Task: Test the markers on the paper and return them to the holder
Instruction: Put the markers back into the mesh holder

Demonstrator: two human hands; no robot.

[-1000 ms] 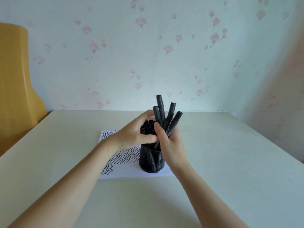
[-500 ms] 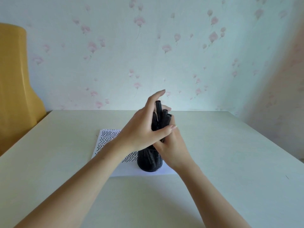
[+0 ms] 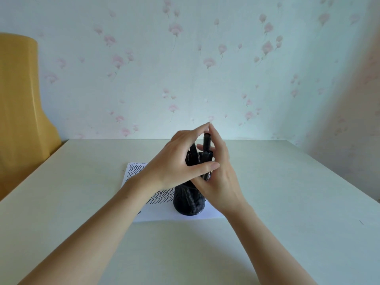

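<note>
A black mesh holder [image 3: 188,202] stands on a white paper [image 3: 156,214] covered with black zigzag lines. Several black markers [image 3: 206,144] stick up out of the holder in a bunch. My left hand [image 3: 174,163] wraps over the bunch from the left, its thumb across the front. My right hand [image 3: 220,177] closes around the bunch from the right and behind, fingertips meeting the left hand's above the tallest marker. The lower parts of the markers are hidden by both hands.
The holder and paper lie in the middle of a pale table [image 3: 287,202] that meets a flowered wall. A yellow chair back [image 3: 18,103] stands at the left edge.
The markers spread out of my right hand a second ago. My left hand has risen over them and both hands have gathered them into a tight upright bunch.
</note>
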